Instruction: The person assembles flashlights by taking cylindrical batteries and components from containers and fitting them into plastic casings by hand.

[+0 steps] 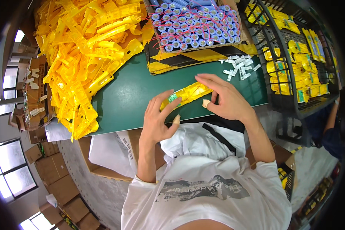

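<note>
A long yellow plastic shell lies slantwise near the table's front edge, its hollow side up. A small green circuit board sits in its left end, and a thin dark wire runs along it. My left hand rests its fingertips at that end, thumb spread away below. Over the right end arches my right hand, index finger stretched past the far edge, thumb apart from the near edge. Both thumbs wear pale finger cots. Neither hand visibly clasps the shell; what lies under the right fingers is partly hidden.
Yellow plastic parts form a heap at the left. Behind the shell stands a box of blue cylindrical cells with red wires. White plastic pieces lie right of it, beside a black crate holding yellow assemblies. Another person's arm shows far right.
</note>
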A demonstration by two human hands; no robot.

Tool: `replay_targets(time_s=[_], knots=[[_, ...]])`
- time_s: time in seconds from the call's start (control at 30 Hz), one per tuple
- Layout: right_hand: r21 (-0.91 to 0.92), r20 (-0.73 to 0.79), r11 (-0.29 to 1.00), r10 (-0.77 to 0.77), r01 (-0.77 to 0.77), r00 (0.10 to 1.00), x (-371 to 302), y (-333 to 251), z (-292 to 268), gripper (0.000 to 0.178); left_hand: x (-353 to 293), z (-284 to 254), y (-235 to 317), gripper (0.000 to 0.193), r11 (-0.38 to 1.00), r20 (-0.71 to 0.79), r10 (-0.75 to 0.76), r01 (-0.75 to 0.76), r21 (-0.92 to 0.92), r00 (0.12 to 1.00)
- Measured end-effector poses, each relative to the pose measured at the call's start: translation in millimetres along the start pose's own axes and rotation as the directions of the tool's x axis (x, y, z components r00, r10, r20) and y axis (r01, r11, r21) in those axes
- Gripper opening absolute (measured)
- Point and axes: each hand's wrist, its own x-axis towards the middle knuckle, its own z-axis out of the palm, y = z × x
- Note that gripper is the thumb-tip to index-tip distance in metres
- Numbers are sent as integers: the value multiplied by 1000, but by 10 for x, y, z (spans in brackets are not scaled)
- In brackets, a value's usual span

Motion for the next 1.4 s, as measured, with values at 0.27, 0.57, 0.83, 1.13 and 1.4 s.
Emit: replay_targets(time_s=[0.27,0.57,0.83,1.13,1.4], knots=[[-37,-2,999,-15,15,1000,42,178,48,61,51,65,-110,32,986,-2,120,-119,120,993],[-38,-37,998,-61,59,997,11,177,92,48,23,196,-96,19,692,-306,-639,354,-629,706],[-43,-33,996,-79,77,996,17,196,90,36,237,-142,676,35,922,-410,153,19,386,899],[-49,-78,982,-187,183,979,7,249,118,23,363,168,388,24,970,60,-19,4,241,998],[-64,-69,981,-187,182,980,-41,266,126,27,467,119,340,12,995,138,-93,87,51,986]])
